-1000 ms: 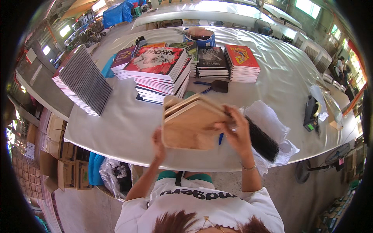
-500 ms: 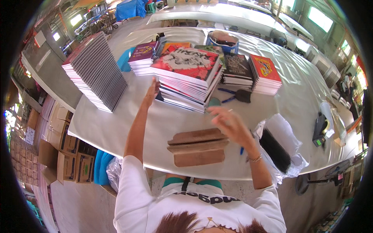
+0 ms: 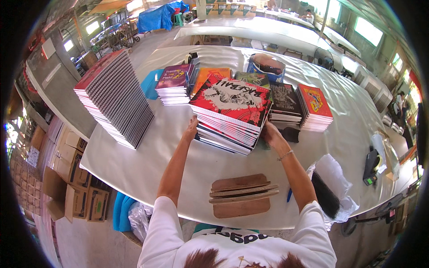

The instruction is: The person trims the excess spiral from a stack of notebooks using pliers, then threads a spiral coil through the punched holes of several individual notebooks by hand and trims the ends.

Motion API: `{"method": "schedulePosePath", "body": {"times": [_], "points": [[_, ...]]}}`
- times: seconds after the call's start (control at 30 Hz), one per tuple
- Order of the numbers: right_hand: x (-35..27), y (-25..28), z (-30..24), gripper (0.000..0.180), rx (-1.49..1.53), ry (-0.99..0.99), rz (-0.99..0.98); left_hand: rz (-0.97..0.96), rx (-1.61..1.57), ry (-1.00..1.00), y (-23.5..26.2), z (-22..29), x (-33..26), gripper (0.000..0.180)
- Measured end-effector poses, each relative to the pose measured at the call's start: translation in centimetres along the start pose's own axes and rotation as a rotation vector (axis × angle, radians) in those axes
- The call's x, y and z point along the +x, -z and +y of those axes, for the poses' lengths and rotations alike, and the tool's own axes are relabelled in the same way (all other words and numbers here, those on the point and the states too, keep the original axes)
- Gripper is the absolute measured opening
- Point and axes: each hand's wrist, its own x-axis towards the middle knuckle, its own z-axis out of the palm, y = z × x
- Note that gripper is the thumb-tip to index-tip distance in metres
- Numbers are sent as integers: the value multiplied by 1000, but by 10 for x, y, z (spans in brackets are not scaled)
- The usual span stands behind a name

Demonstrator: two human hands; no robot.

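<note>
A tall stack of books (image 3: 232,127) with red, black and white covers stands before me on the white-covered table. My left hand (image 3: 192,127) presses on its lower left side. On the right side my right hand (image 3: 271,134) is wrapped against the stack, its fingers partly hidden behind the edge. Between them, the two hands clasp the stack. Nearer to me lies a brown wooden piece (image 3: 241,206) with raised strips along its middle. A dark tool (image 3: 290,134) shows beside my right hand, partly covered by it.
Behind are purple books (image 3: 175,96), orange books (image 3: 210,77), black books (image 3: 284,107), red books (image 3: 316,118) and a bucket (image 3: 266,68). A tall stack of spiral-bound books (image 3: 117,105) stands left. At right lie a black brush-like bundle (image 3: 325,193), a blue pen (image 3: 289,195) and a tape dispenser (image 3: 371,167).
My right hand has moved from above the table near the wooden piece to the stack's right side. My left hand stays at the left side. The view has shifted.
</note>
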Motion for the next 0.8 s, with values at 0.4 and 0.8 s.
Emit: {"method": "schedulePosePath", "body": {"times": [0.4,0.8], "points": [[-15,13,-3,29,148,56,-181,72,225,-16,-28,-12,44,37],[60,-10,44,49,101,80,-165,-191,-141,-197,-4,-58,54,36]]}}
